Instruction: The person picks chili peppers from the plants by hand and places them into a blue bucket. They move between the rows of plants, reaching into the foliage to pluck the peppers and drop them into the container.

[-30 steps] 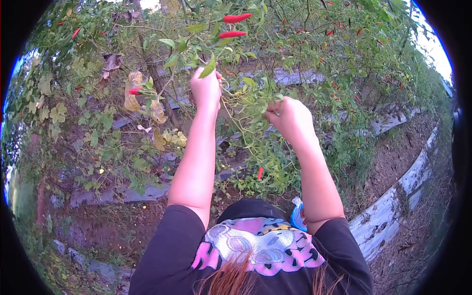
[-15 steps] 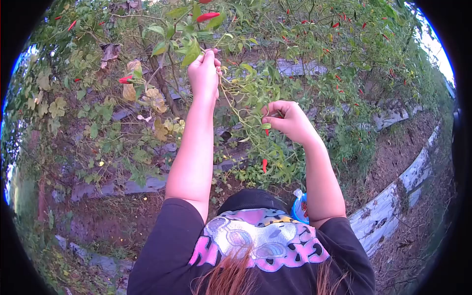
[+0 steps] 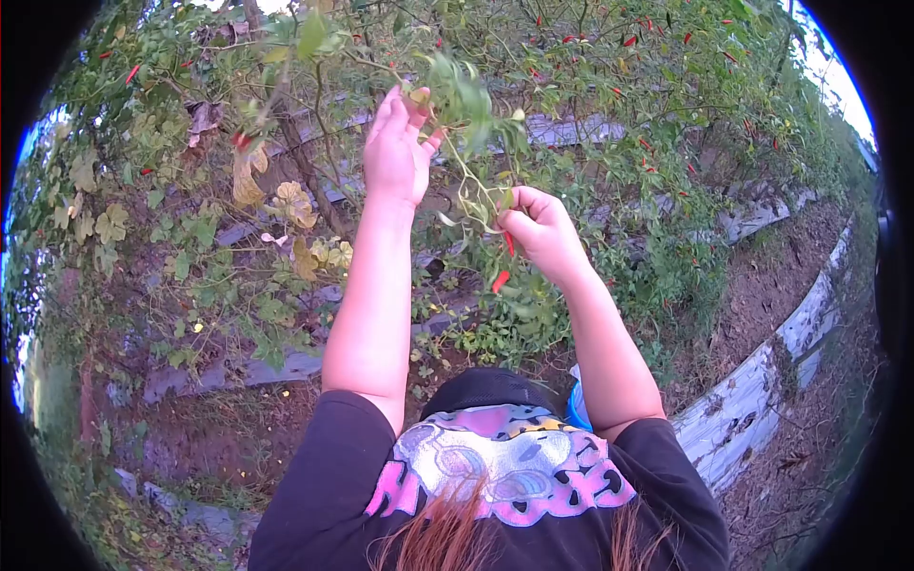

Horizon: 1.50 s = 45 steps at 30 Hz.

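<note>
My left hand (image 3: 393,152) is raised at the upper middle with its fingers apart, against a leafy pepper branch (image 3: 466,105) that is blurred by motion. To the right and lower, my right hand (image 3: 541,228) has its thumb and fingers pinched together at a green stem. A red chili pepper (image 3: 501,281) hangs just below my right hand, and another red chili (image 3: 509,244) shows right beside its fingertips. How much of the stem lies between the fingers is hidden.
Pepper plants (image 3: 647,143) with several red chilies spread across the back and right. Dry leaves (image 3: 295,205) hang at the left. A blue container (image 3: 578,407) is partly hidden behind my right arm. Strips of plastic sheeting (image 3: 728,404) cross the soil.
My left hand has opened from its grip on the branch. My right hand has moved slightly left and closed at the stem. The leaves and hanging chilies have shifted.
</note>
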### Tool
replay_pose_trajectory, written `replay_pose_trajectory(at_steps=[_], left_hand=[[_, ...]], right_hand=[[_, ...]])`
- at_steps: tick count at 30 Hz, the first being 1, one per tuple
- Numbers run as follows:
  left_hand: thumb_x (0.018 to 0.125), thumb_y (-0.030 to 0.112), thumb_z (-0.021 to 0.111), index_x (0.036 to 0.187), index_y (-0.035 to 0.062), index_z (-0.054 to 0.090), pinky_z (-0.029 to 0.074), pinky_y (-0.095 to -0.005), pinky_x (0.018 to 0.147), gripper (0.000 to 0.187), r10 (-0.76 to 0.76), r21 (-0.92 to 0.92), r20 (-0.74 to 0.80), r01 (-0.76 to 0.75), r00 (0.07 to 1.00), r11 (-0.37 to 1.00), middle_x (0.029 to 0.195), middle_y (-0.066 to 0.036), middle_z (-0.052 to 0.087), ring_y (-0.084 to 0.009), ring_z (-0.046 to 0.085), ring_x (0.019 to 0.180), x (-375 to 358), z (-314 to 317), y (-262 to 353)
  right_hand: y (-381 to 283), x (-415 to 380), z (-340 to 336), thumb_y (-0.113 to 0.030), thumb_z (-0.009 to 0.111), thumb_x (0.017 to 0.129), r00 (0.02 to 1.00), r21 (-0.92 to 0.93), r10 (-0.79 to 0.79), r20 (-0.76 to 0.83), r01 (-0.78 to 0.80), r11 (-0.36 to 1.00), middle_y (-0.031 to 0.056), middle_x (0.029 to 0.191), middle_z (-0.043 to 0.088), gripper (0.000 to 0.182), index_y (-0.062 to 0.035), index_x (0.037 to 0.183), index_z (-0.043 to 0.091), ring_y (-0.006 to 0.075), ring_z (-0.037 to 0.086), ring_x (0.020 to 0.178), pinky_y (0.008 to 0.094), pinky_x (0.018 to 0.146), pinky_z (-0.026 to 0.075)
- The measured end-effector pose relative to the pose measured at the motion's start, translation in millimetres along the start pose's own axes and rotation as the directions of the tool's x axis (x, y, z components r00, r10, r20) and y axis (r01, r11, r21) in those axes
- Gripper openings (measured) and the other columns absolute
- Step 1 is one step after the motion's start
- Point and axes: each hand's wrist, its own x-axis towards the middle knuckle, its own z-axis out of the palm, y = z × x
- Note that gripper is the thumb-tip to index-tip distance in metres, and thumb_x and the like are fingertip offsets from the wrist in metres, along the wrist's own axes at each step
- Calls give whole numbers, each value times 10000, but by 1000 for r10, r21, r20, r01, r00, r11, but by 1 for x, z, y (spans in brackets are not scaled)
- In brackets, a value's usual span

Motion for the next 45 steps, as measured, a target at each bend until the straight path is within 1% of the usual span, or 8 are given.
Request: replay_pose_trajectory(at_steps=[3,7,11,15,28,37,43,45], left_hand=[[927,139,452,1234,55,403,475,-402,818,322,-121,24,129,119,984,993,1098,-62,534,-190,527,1013,-16,8,-5],[886,101,544,1113,53,483,503,-325,736,239,-164,247,-4,160,986,956,1052,-52,533,-170,575,924,-34,14,-15],[882,125,566,942,65,536,479,-253,672,90,-273,151,-7,271,962,951,777,-12,577,-138,600,761,-45,3,-23],[879,119,561,892,69,540,476,-284,697,55,-366,15,179,370,913,929,781,-33,566,-145,562,734,-48,-9,-22],[820,64,609,823,65,555,438,-233,693,54,-321,210,127,291,939,933,769,-25,586,-112,550,701,-50,-13,-21],[828,73,606,870,52,586,435,-211,658,51,-267,226,90,241,959,944,768,-25,601,-94,555,688,-52,-9,-28],[850,123,604,945,51,594,417,-192,624,119,-275,320,42,248,960,914,767,-13,595,-91,554,685,-55,-3,-24],[852,125,604,929,53,601,416,-191,622,106,-272,335,36,244,962,910,761,-7,598,-91,556,687,-56,0,-26]], right_hand=[[0,2,2,-42,552,776,997,-22,-70,-20,70,997,-36,678,542,59,-30,832,569,16,443,578,192,521,369],[-5,0,-1,-52,563,767,998,-39,-67,-5,67,997,-42,669,534,95,-28,858,577,14,441,571,188,509,360],[-8,-2,-9,-70,576,760,999,-75,17,33,-14,997,-53,666,527,130,-34,885,588,10,437,572,188,508,354],[-18,-2,-11,-74,572,765,999,-37,38,21,-37,999,-55,664,525,137,-40,895,593,12,439,573,189,515,356],[-14,4,-13,-36,635,773,997,-196,-72,-2,70,978,-15,764,573,177,-9,941,588,30,527,646,203,560,448],[-9,11,-16,-30,615,760,896,-552,-443,-19,360,752,-11,781,545,175,-32,934,600,51,389,564,220,506,335],[-8,15,-23,-50,575,804,912,-298,-397,107,410,862,27,781,560,133,-14,932,574,107,486,654,247,580,408],[-9,13,-27,-75,570,840,947,-211,-291,134,314,926,-13,786,533,123,-38,957,569,50,435,616,208,550,361]])
